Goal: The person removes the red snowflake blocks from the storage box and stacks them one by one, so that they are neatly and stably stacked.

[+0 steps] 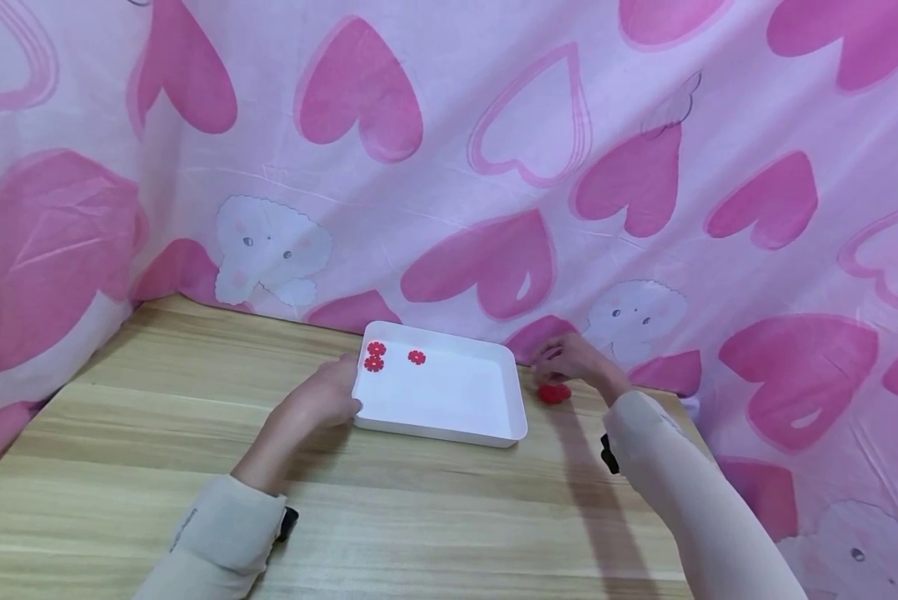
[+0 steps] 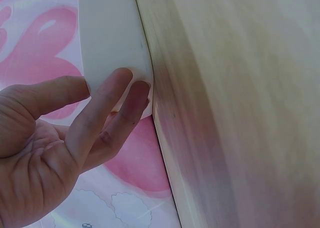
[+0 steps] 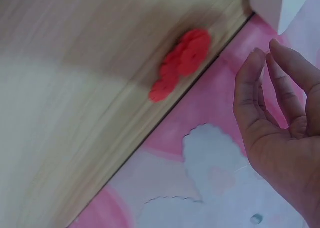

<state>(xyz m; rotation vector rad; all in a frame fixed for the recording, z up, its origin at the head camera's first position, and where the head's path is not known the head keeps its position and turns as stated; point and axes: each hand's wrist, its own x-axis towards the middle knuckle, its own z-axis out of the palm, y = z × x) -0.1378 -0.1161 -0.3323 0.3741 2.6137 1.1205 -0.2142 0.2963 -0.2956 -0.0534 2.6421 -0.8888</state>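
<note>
My left hand [image 1: 334, 390] grips the left side of a shallow white tray [image 1: 434, 432]. In the left wrist view, fingers [image 2: 122, 80] lie against the tray's outer wall, with another digit at its rim. Inside the tray are three red, notched flower-shaped discs; one [image 1: 416, 357] lies apart from the pair [image 1: 375, 364] near the left wall. My right hand [image 1: 569, 360] hovers just over a small heap of red discs [image 1: 554, 393] right of the tray. The right wrist view shows its fingers [image 3: 246, 83] loosely bent, tips close together, with nothing visible between them. The heaped discs [image 3: 182, 60] overlap one another.
The tray stands on a wood-grain table [image 1: 419, 517], near its back edge. Behind the table hangs a pink curtain [image 1: 449, 192] with hearts and white cartoon animals, close to the tray and the right hand. Dark bands [image 1: 609, 455] show at both sleeves.
</note>
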